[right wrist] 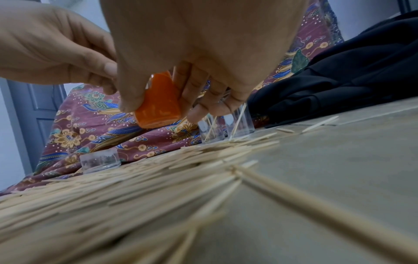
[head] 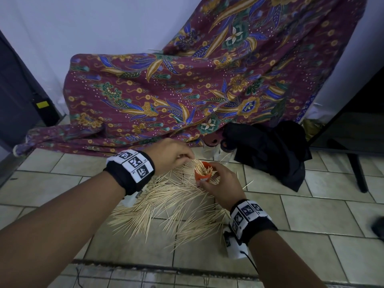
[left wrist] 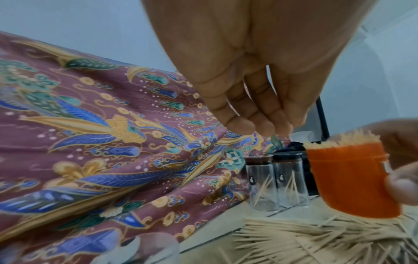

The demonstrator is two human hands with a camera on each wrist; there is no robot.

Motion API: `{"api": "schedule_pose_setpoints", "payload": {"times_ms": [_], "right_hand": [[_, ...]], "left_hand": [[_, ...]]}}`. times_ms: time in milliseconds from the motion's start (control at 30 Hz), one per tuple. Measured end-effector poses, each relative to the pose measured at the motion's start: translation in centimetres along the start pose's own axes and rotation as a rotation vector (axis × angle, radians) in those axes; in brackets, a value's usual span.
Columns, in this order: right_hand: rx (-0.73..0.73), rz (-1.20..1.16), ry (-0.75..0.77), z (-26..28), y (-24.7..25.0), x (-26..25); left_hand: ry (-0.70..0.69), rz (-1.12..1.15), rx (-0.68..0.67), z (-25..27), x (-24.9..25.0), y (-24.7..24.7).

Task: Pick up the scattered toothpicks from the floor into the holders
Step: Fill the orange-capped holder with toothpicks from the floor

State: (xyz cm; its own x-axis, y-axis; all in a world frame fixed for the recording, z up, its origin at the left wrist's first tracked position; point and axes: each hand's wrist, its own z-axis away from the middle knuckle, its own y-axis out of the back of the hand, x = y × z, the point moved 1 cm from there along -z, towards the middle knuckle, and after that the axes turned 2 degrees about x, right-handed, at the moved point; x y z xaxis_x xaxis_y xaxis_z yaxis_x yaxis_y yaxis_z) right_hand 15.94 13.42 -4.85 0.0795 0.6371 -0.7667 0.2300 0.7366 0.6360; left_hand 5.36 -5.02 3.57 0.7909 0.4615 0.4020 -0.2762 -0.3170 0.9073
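Head view shows me mid-way through a loading step: my right hand [head: 220, 187] holds the orange holder [head: 203, 173] lifted a little off the floor [head: 311, 213], tilted toward my left hand [head: 172, 155], whose fingers [head: 190, 156] sit at the holder's mouth among a bunch of toothpicks [head: 200, 165] fanning out of it; I judge that a fresh bunch is being fed in, though the left wrist view shows those fingers [left wrist: 239, 123] close together and hanging just beside the holder [left wrist: 353, 180], and I cannot tell from it whether they pinch anything.

Right fingers are curled round the holder's side, thumb on the near wall, as the right wrist view confirms [right wrist: 158, 105]; the holder already looks packed, tips standing above its rim.

Most of the job is left, by my reckoning: a thick spread of loose toothpicks [head: 166, 206] covers the floor tiles under and before both hands; two clear jars [left wrist: 278, 182] with dark tops stand near the patterned cloth [head: 166, 96], each holding only a few sticks.

Next move, I judge, calls for settling the bunch so nothing springs out, setting the orange holder down upright, then gathering a new pinch aligned lengthwise for one of the clear jars.

Both forearms reach forward and low, wrists bent down, hands nearly touching over the pile.
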Motion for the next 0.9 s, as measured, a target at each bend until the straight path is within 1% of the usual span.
{"api": "schedule_pose_setpoints", "payload": {"times_ms": [67, 133, 233, 333, 433, 533, 733, 900], "right_hand": [[-0.005, 0.004, 0.0, 0.0, 0.1, 0.0], [-0.007, 0.016, 0.006, -0.2, 0.1, -0.2], [-0.005, 0.022, 0.014, -0.5, 0.0, -0.7], [-0.016, 0.026, 0.021, -0.8, -0.4, -1.3], [-0.029, 0.023, 0.04, -0.9, -1.2, -1.5], [-0.048, 0.029, 0.04, -0.8, -2.1, -1.6], [-0.046, 0.025, 0.047, -0.9, -2.4, -1.8], [-0.036, 0.047, 0.046, -0.9, -2.5, -1.2]], "left_hand": [[0.062, -0.013, -0.033, 0.8, -1.0, -0.1], [0.134, -0.064, -0.138, 1.6, -1.9, -0.7], [0.19, -0.218, -0.303, 2.9, -3.0, -2.1], [0.258, -0.299, -0.395, 4.1, -3.8, -3.2], [0.288, -0.341, -0.421, 4.9, -4.0, -3.9], [0.286, -0.359, -0.446, 5.4, -3.7, -4.4], [0.284, -0.348, -0.412, 5.4, -3.1, -4.8], [0.284, -0.404, -0.408, 5.1, -2.9, -5.2]]}}
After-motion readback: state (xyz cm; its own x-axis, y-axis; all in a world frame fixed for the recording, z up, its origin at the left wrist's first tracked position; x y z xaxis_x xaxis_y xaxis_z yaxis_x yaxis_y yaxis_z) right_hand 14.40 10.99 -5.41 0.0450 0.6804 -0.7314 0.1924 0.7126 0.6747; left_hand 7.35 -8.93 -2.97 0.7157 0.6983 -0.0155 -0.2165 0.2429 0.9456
